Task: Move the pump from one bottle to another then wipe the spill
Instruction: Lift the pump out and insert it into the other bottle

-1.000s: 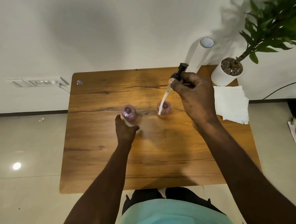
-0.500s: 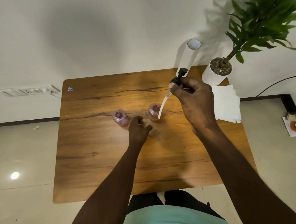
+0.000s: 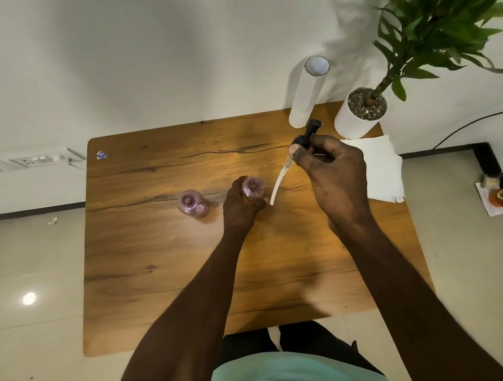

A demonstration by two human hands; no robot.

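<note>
Two pinkish see-through bottles stand uncapped near the middle of the wooden table (image 3: 161,286); the right bottle (image 3: 253,187) is partly hidden by the left hand (image 3: 239,204), which is wrapped around it, while the left bottle (image 3: 192,205) stands free just beside. Raised toward the far right corner, the right hand (image 3: 334,178) pinches the black pump (image 3: 306,137) closed in its fingers, its pale curved tube hanging tilted beside the held bottle. A white paper towel (image 3: 382,169), half covered by that hand, overhangs the right edge
</note>
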